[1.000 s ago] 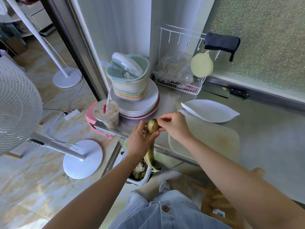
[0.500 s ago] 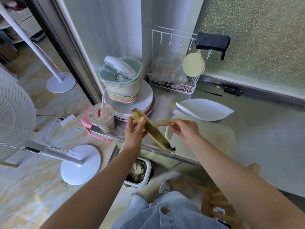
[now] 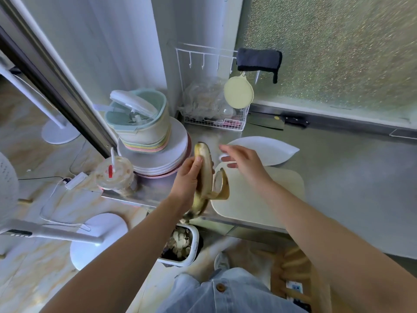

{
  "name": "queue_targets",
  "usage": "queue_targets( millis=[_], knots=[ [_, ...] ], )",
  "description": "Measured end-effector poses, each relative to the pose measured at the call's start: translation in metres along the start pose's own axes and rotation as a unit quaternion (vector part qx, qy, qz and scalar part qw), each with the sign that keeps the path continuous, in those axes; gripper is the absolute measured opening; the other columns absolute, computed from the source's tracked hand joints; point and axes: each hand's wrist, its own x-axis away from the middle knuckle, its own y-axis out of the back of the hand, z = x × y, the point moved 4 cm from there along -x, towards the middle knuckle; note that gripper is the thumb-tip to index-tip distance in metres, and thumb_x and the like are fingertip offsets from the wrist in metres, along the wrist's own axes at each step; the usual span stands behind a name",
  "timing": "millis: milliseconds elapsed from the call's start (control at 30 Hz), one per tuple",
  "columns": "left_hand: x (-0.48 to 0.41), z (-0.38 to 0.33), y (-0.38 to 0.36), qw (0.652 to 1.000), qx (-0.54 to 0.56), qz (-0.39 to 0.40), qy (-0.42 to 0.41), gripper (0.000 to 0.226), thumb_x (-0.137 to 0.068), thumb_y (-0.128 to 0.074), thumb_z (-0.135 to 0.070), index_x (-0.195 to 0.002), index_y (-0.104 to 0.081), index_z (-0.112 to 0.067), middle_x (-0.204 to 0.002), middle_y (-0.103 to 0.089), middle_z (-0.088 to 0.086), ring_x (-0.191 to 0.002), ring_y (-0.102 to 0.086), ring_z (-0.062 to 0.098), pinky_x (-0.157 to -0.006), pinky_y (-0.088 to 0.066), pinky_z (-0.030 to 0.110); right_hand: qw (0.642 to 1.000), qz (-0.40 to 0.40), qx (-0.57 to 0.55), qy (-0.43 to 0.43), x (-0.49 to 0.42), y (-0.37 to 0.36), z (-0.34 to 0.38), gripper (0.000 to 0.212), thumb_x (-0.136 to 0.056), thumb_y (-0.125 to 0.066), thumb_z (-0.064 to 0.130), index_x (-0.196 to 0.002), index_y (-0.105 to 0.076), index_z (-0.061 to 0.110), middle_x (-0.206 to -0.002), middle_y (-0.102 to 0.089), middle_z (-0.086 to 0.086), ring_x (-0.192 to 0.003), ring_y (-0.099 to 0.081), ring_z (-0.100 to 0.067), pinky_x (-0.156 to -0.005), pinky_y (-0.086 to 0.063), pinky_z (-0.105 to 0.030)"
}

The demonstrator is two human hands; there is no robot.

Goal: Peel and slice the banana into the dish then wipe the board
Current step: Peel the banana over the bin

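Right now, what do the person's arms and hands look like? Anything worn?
Left hand and right hand: no gloves or rings visible. Left forearm and right forearm: bare, no sleeves, watch or bracelet.

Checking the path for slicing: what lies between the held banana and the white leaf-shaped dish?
The head view shows the open right hand there, over the cutting board's far edge; nothing else.

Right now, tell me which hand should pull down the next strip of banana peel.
Right. The left hand grips the banana upright, so it is busy. The right hand is free, fingers open, close beside the banana's top, on the side where one peeled strip hangs curled.
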Motion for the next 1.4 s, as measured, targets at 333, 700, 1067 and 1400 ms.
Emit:
queue_targets(
  millis=[333, 700, 1067, 1400],
  knots=[
    [-0.005, 0.010, -0.017, 0.983, -0.158, 0.089, -0.006, 0.030, -0.096, -0.053, -0.041, -0.108, -0.062, -0.015, -0.101, -0.069, 0.019, -0.084, -0.065, 0.029, -0.079, -0.052, 0.044, 0.993, 0.030, 0.109, 0.046, -0.010, 0.020, 0.008, 0.015, -0.086, -0.066, 0.020, -0.085, -0.075, 0.008, -0.076, -0.074, -0.007, -0.071, -0.071, -0.018, -0.062, -0.055, -0.026],
    [-0.012, 0.017, -0.035, 0.978, -0.192, 0.077, -0.027, 0.024, -0.100, -0.048, -0.030, -0.104, -0.063, -0.011, -0.088, -0.067, 0.016, -0.074, -0.062, 0.023, -0.068, -0.050, 0.034, 0.987, -0.089, 0.122, 0.059, -0.009, 0.032, 0.000, 0.015, -0.073, -0.062, 0.012, -0.061, -0.069, 0.005, -0.056, -0.068, -0.008, -0.054, -0.067, -0.023, -0.059, -0.059, -0.033],
    [-0.045, 0.011, -0.009, 0.961, 0.245, -0.122, 0.046, 0.053, -0.101, -0.032, -0.049, -0.124, -0.052, -0.006, -0.086, -0.065, 0.014, -0.078, -0.065, 0.026, -0.069, -0.055, 0.036, 0.894, -0.220, -0.253, -0.297, 0.007, 0.081, -0.084, 0.013, -0.089, -0.055, 0.015, -0.082, -0.055, 0.004, -0.067, -0.057, -0.008, -0.045, -0.055, -0.012, -0.040, -0.047, -0.017],
    [-0.040, 0.021, -0.053, 0.993, -0.068, 0.044, 0.083, 0.047, -0.103, -0.036, -0.038, -0.114, -0.057, 0.003, -0.082, -0.067, 0.016, -0.069, -0.065, 0.023, -0.065, -0.054, 0.033, 0.995, -0.041, -0.064, -0.064, -0.018, 0.063, -0.030, 0.021, -0.093, -0.057, 0.030, -0.097, -0.071, 0.015, -0.092, -0.069, -0.005, -0.081, -0.064, -0.018, -0.073, -0.051, -0.029]
  ],
)
